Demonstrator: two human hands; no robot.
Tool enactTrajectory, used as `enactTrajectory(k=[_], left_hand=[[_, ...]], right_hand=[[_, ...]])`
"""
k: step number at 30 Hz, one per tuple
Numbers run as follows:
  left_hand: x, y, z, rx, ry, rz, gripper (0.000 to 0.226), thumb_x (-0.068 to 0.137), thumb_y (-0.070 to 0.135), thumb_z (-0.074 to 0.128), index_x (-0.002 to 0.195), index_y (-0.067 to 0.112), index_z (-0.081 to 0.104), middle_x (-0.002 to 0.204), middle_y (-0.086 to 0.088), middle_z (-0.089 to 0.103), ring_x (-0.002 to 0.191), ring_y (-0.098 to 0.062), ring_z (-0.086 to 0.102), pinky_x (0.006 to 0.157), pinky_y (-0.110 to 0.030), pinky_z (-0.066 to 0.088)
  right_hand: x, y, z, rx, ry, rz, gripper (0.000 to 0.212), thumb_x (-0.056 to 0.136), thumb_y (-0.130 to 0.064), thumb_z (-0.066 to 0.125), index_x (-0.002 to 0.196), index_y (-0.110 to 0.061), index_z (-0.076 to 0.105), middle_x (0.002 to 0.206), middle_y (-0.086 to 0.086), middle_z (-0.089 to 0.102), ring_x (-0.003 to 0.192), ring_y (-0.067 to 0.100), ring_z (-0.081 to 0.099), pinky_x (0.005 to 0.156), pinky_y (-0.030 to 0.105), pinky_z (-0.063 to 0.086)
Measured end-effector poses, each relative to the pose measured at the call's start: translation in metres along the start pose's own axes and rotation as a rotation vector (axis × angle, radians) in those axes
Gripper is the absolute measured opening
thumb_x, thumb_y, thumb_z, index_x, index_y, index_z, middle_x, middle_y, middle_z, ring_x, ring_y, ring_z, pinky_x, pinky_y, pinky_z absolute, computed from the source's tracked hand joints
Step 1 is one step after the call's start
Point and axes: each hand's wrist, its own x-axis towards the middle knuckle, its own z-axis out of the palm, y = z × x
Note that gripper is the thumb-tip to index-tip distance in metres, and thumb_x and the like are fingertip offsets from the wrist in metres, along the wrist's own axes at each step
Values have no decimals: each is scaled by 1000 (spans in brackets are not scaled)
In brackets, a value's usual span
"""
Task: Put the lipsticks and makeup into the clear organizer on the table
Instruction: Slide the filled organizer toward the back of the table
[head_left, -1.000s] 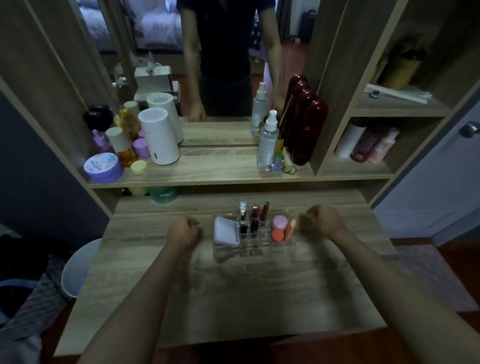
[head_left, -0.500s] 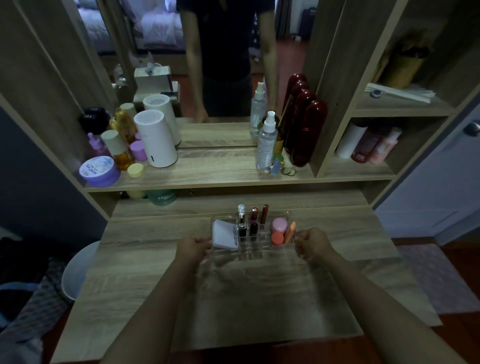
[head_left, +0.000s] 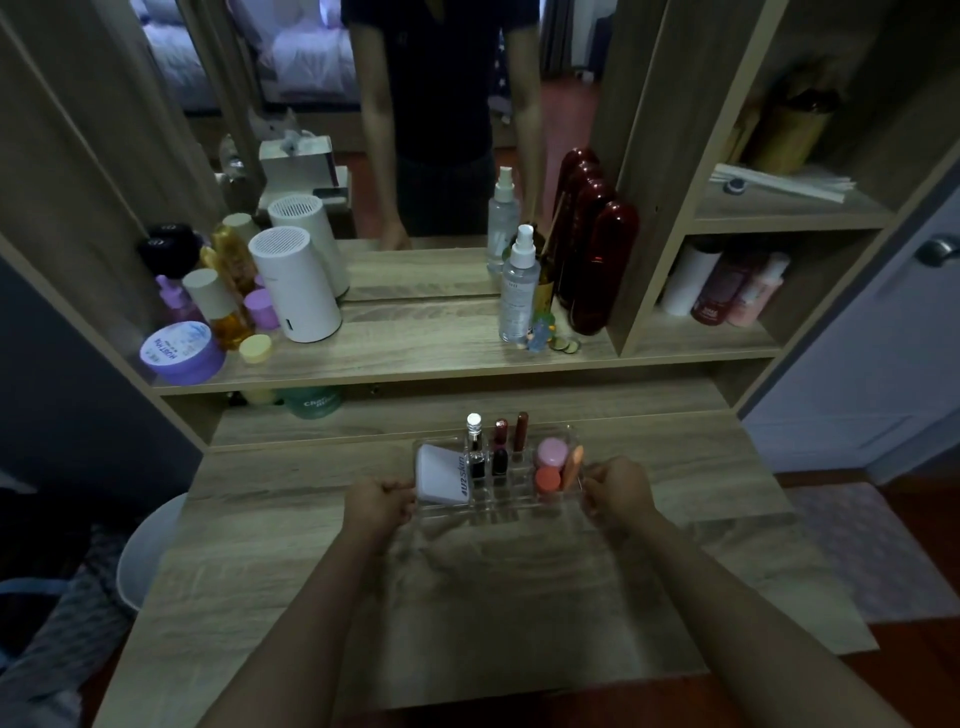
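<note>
Organizer (head_left: 498, 493): clear, sited on the table (head_left: 467, 597) at mid-width, just in front of the raised back ledge. Its long axis runs left to right across the person's front.

Grip: left hand (head_left: 376, 506) closed on the organizer's left end, fingers curled at the wall; right hand (head_left: 618, 491) closed on its right end in the same manner. The organizer lies directly between the two hands, each touching its own end, neither nearer than the other. Whether the base is on the table or just lifted cannot be told.

Contents, reckoned from the organizer's left end:
- Left compartment: white compact (head_left: 441, 475), printed lettering on its edge, leaning tilted.
- Centre slots: clear-capped bottle (head_left: 475, 449), upright; beside it two lipsticks (head_left: 500, 447), one dark in the nearer slot, one red-capped behind; a brown tube (head_left: 520, 430) upright in the back row.
- Right compartment: pink pot (head_left: 550, 451) at the back, orange pot (head_left: 548, 479) in front of it, and an orange stick (head_left: 574, 465) leaning against the right wall.
- Front row of slots: appears empty.

No loose lipstick or makeup is visible on the table around the organizer.

Assessment: filling looks complete; the two-handed hold suggests squaring or shifting the organizer. Any such move should be along or square to the long axis with both ends kept level, since the upright items stand loose and may topple.
</note>
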Motion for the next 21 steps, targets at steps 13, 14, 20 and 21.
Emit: enactTrajectory(k=[13, 14, 20, 21], left_hand=[[-4, 8, 58, 64, -81, 66, 16, 84, -13, 58, 99, -14, 63, 64, -14, 59, 54, -20, 55, 54, -28, 47], [-5, 9, 65, 70, -89, 76, 14, 83, -14, 58, 96, -11, 64, 63, -14, 60, 51, -18, 56, 52, -27, 47], [-12, 12, 111, 64, -124, 82, 13, 83, -13, 59, 81, -2, 65, 67, -13, 64, 56, -20, 59, 53, -27, 51], [-13, 12, 118, 69, -127, 81, 15, 83, -13, 59, 78, 0, 65, 66, -13, 64, 56, -20, 59, 51, -26, 51]], right_hand=[[-2, 36, -37, -36, 117, 33, 31, 92, -20, 56, 82, 2, 76, 88, 27, 73, 90, 36, 70, 73, 33, 51], [-1, 42, -41, -36, 125, 48, 29, 90, -18, 57, 80, 2, 76, 87, 26, 73, 89, 35, 70, 71, 31, 50], [15, 76, -65, -17, 136, 121, 20, 87, -13, 62, 76, -2, 74, 69, 9, 65, 67, 19, 58, 62, 20, 35], [18, 83, -70, -10, 142, 128, 19, 87, -13, 62, 78, -2, 74, 74, 11, 69, 69, 19, 59, 65, 22, 37]])
